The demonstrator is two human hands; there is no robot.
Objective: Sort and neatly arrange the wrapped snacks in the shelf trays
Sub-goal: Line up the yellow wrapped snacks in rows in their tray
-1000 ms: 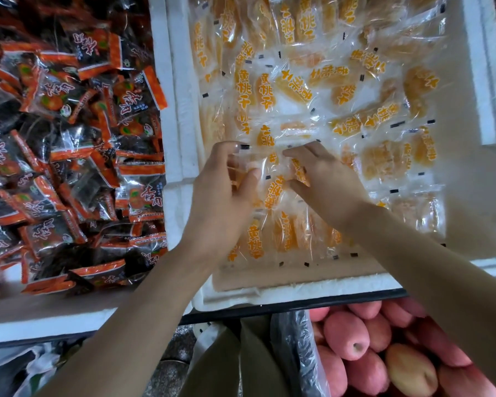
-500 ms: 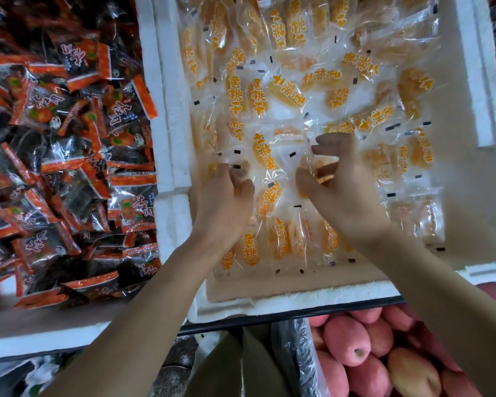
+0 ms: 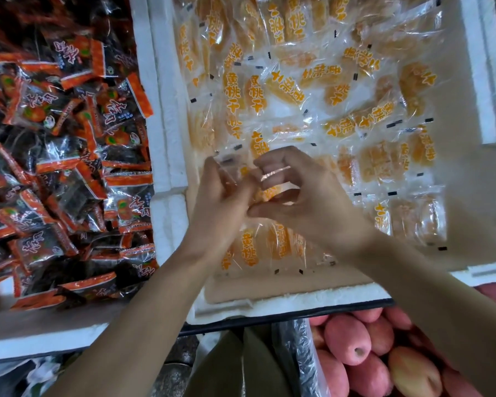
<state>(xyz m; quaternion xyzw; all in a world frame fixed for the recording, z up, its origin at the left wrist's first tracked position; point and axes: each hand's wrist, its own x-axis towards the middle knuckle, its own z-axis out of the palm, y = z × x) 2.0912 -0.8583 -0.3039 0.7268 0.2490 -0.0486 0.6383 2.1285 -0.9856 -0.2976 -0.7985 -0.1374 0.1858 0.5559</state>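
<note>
A heap of pink-red round fruit (image 3: 347, 342) fills the lower right corner, packed close together, with one yellower fruit (image 3: 413, 373) lying among them near the bottom edge. Just to the left of the heap a crinkled dark plastic bag (image 3: 301, 359) runs down along it, touching the nearest fruit, and beside that hangs olive-green fabric (image 3: 241, 368). A black rail (image 3: 298, 313) crosses above the fruit, while speckled grey floor (image 3: 178, 373) and crumpled white plastic (image 3: 40, 376) show at lower left

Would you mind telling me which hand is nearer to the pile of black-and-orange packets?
Left. The left hand is just across the white foam wall from the black-and-orange packets; the right hand sits beyond it, farther over the yellow packets.
</note>
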